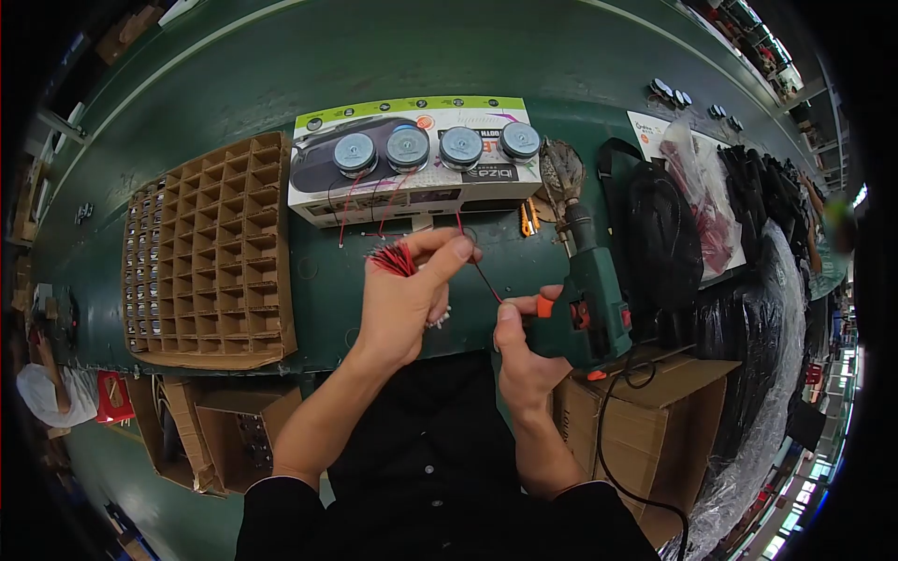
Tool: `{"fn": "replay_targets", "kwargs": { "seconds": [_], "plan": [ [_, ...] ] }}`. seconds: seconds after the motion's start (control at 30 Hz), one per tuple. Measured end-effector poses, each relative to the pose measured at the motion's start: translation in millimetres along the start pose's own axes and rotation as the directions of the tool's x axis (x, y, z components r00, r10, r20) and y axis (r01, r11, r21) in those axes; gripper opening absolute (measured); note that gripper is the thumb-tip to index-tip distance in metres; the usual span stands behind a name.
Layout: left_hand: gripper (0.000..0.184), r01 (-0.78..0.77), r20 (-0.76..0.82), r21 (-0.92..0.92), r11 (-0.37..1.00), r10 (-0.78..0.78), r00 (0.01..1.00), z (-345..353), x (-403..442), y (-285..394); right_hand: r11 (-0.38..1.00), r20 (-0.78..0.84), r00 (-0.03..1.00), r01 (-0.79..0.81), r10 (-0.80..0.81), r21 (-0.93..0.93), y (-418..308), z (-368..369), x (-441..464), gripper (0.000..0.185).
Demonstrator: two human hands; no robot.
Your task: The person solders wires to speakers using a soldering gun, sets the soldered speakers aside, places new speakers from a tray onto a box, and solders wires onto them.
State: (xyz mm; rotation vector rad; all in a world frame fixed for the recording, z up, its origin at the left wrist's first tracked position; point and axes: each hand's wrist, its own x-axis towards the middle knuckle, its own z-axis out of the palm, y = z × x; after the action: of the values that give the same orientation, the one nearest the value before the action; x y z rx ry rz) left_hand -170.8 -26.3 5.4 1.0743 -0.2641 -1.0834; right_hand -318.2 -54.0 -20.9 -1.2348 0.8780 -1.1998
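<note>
Wire bundle [395, 260]: red, many thin leads, gathered in the left hand above the bench, in front of the printed box.
Left hand [402, 304]: grasping; palm and curled fingers round the bundle, thumb and index finger pinching one strand near the box's lower edge.
White connectors [441, 318]: small, poking out below the left hand's fingers.
Wire strand [487, 282]: thin, dark red, running slantwise between the two hands.
Right hand [526, 366]: grasping; thumb against index finger on the strand's lower end.
Orange piece [545, 306]: at the right hand's index finger; cannot tell if worn or held.
Printed box [327, 178]: lying behind the hands.
Round units [408, 145]: four, silver-topped, in a row on the box; thin red leads hang down the front at the left pair.
Divider tray [281, 248]: cardboard grid, left of the hands; shiny parts in its leftmost columns.
Power tool [591, 280]: dark green, right of the right hand; black cord [601, 439] runs down past a carton [622, 411].
Cutter [530, 217]: orange, just beside the box's right end.
Black bag [660, 238]: right of the tool.
Bench [323, 285]: green.
</note>
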Motion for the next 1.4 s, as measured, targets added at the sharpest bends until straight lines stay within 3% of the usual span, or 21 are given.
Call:
{"fn": "replay_targets", "kwargs": {
  "seconds": [0.03,0.13,0.2,0.27,0.33,0.4,0.47,0.5,0.53,0.6,0.73,0.8,0.97,1.03,1.1,1.13,1.17,1.2,1.23,1.27,1.4],
  "plan": [
    [0.02,-0.082,-0.024,0.067,0.994,0.084,0.996,-1,3,4,0.999,0.028,0.999,0.043,-0.042,-0.034,0,-1,-1,0.045],
    [0.017,-0.149,0.07,0.261,0.954,0.135,0.988,-3,4,23,0.996,0.142,0.986,0.09,-0.085,-0.025,4,-10,7,0.041],
    [0.016,-0.227,0.184,0.375,0.899,0.168,0.969,-9,7,27,0.979,0.146,0.985,0.057,-0.087,0.197,-6,-12,20,0.042],
    [0.016,-0.225,0.236,0.405,0.886,0.136,0.962,-12,6,30,0.985,0.149,0.988,0.021,-0.047,0.17,-21,-8,37,0.047],
    [0.016,-0.234,0.295,0.431,0.872,0.109,0.949,-12,6,35,0.995,0.282,0.956,0.093,-0.078,-0.039,-38,5,53,0.049],
    [0.016,-0.296,0.392,0.558,0.775,0.068,0.917,-13,4,39,0.993,0.353,0.936,0.049,-0.01,-0.103,-45,8,60,0.048],
    [0.015,-0.336,0.419,0.593,0.732,0.075,0.905,-14,5,43,0.99,0.384,0.912,-0.126,0.141,-0.064,-48,14,61,0.025],
    [0.014,-0.37,0.444,0.625,0.687,0.077,0.893,-15,5,44,0.997,0.358,0.93,-0.065,0.079,-0.05,-40,15,61,0.016],
    [0.014,-0.363,0.433,0.626,0.69,0.08,0.898,-17,5,44,0.996,0.368,0.926,-0.071,0.086,-0.053,-39,16,61,0.016],
    [0.011,-0.343,0.421,0.553,0.759,0.101,0.901,-18,6,43,0.988,0.373,0.925,0.117,-0.071,-0.103,-37,16,62,0.014],
    [0.009,-0.366,0.409,0.428,0.827,0.184,0.894,-21,3,29,0.984,0.364,0.931,0.081,-0.019,-0.156,-34,14,62,0.014],
    [0.009,-0.389,0.319,0.354,0.851,0.281,0.905,-20,2,23,0.994,0.351,0.936,0.048,-0.01,-0.102,-40,19,63,0.016],
    [0.01,-0.49,0.295,0.311,0.815,0.407,0.864,-22,6,15,0.999,0.384,0.923,0.031,-0.016,-0.032,-46,26,71,0.025],
    [0.01,-0.499,0.26,0.287,0.818,0.435,0.862,-25,10,17,0.994,0.419,0.907,0.013,0.035,-0.111,-52,32,78,0.032],
    [0.01,-0.525,0.216,0.449,0.723,0.482,0.849,-32,16,23,0.994,0.43,0.899,0.105,-0.088,-0.015,-46,45,96,0.036],
    [0.012,-0.495,0.171,0.448,0.744,0.472,0.865,-32,18,28,0.97,0.425,0.898,0.194,-0.115,-0.147,-37,50,107,0.041],
    [0.012,-0.497,0.177,0.452,0.741,0.472,0.864,-34,21,32,0.97,0.42,0.9,0.195,-0.119,-0.143,-30,56,119,0.041],
    [0.013,-0.494,0.17,0.473,0.729,0.475,0.863,-37,23,36,0.84,0.443,0.843,0.457,-0.304,-0.293,-24,62,131,0.041],
    [0.014,-0.491,0.161,0.494,0.718,0.479,0.863,-39,25,40,0.618,0.495,0.738,0.666,-0.459,-0.419,-21,68,137,0.041],
    [0.015,-0.472,0.134,0.481,0.739,0.47,0.872,-42,27,39,0.705,0.513,0.796,0.563,-0.321,-0.432,-24,71,139,0.058],
    [0.015,-0.486,0.134,0.509,0.71,0.492,0.86,-44,31,42,0.671,0.581,0.788,0.544,-0.202,-0.504,-21,70,160,0.055]
  ]
}}
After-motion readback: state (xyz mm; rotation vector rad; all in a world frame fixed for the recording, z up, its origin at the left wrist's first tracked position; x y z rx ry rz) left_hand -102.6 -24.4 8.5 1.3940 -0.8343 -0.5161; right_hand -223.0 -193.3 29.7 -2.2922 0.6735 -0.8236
